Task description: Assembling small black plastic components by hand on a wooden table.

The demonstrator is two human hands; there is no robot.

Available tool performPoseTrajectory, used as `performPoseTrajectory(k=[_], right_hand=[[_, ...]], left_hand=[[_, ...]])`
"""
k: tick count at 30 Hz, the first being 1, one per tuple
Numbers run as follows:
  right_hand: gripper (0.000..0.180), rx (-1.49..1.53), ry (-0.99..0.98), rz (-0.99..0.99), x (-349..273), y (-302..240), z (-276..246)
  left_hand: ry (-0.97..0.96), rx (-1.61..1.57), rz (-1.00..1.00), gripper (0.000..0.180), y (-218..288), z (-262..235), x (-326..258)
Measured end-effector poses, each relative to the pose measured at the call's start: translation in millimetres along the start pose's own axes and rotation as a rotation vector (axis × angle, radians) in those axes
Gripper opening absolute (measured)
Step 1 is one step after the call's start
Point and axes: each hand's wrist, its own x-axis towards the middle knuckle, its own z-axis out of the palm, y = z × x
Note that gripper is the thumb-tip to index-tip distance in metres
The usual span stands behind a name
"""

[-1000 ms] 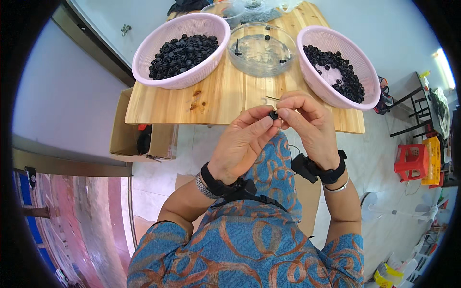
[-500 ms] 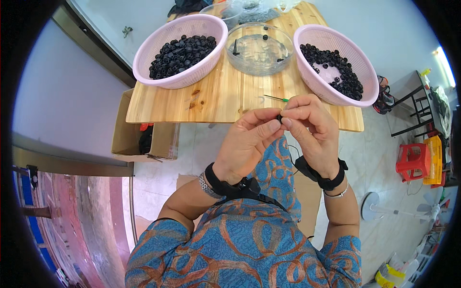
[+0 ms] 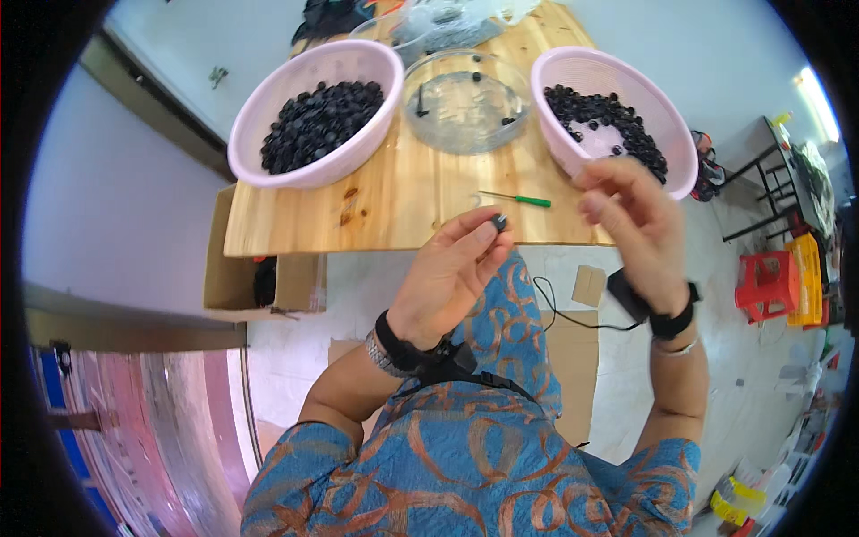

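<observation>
A small dark round piece (image 3: 498, 220) is held pinched at the tips of the left hand (image 3: 447, 277), whose fingers (image 3: 479, 234) are closed narrowly on it just in front of the near edge of the wooden bench (image 3: 403, 201). The right hand (image 3: 631, 224) is raised to the right of it, well apart from the piece, at the near rim of the right pink basket (image 3: 617, 112); its fingers (image 3: 598, 204) are loosely curled and blurred, so it cannot be told whether anything is held in them. On the bench, just beyond the pinched piece and between the two hands, a thin screwdriver with a green handle (image 3: 517, 198) is laid flat. The right pink basket is partly filled with small dark round pieces, heaped toward its far and right side, with bare basket floor shown in the middle. A left pink basket (image 3: 315, 112) is set at the far left of the bench and is filled with a fuller heap of the same dark pieces. Between the two baskets a clear glass bowl (image 3: 465, 103) is placed, with only a few dark bits scattered inside. An open cardboard box (image 3: 259, 282) is seen on the floor below the left end of the bench. Black straps are worn on both wrists, and a patterned blue and orange garment (image 3: 429, 465) fills the lower part of the view.
</observation>
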Motion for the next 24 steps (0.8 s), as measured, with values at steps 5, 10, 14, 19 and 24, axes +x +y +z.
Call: performPoseTrajectory(k=[5, 10, 14, 19, 24], right_hand=[[0.018, -0.657, -0.115, -0.003, 64, 8, -83], [0.016, -0.898, -0.477, 0.323, 104, 61, -127], [0.018, -0.954, -0.544, 0.431, 126, 102, -121], [0.02, -1.25, -0.602, 0.242, 143, 127, -108], [0.012, -1.442, -0.716, 0.294, 146, 126, -87]], left_hand=[[0.072, 0.001, 0.013, 0.02, 0, -8, -3], [0.021, -0.029, -0.065, 0.02, -7, -10, 1], [0.032, 0.01, -0.093, 0.017, -11, -14, 0], [0.012, 0.034, -0.129, 0.019, -12, -17, 0], [0.072, 0.069, -0.072, 0.023, -11, -13, -3]])
